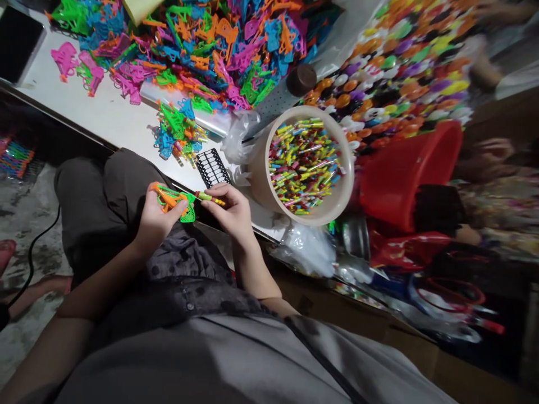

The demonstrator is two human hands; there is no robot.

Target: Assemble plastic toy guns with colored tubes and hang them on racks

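Gripping, L hand (162, 216): orange gun-shaped pc (167, 197) + green gun-shaped pc (188, 214) clamped together under thumb, held over lap nr desk edge.
R hand (225, 205): colour-banded stick (207, 197) pinched btwn thumb & fingertips; its end pointed at green pc, v. close; contact can't be told.
Pinch risk: stick could be dropped if thumb pressure is eased or end is knocked on green pc; might be lost btwn desk & dark trousers (92, 191).
Thin plastic: prob. bent or snapped if squeezed too hard by L hand; both pcs could slip apart if held too loosely.
Black rack (213, 168): laid on desk (105, 120) just beyond R hand; could be nudged by knuckles.
Small pile (172, 126): mixed pcs w/ sticks among them, nr desk edge; could be swept off if brushed by a forearm.
Bucket (346, 191): part-filled w/ similar sticks; could be spilled if rim is bumped.
Big heap (236, 45): pink, blue, orange & green pcs piled loosely; small slide could be set off if a tangled one is tugged.
Red tub (404, 179): seen past bucket; contents unclear.
Co-worker's hand (497, 148): blurred, far right; grip can't be told.
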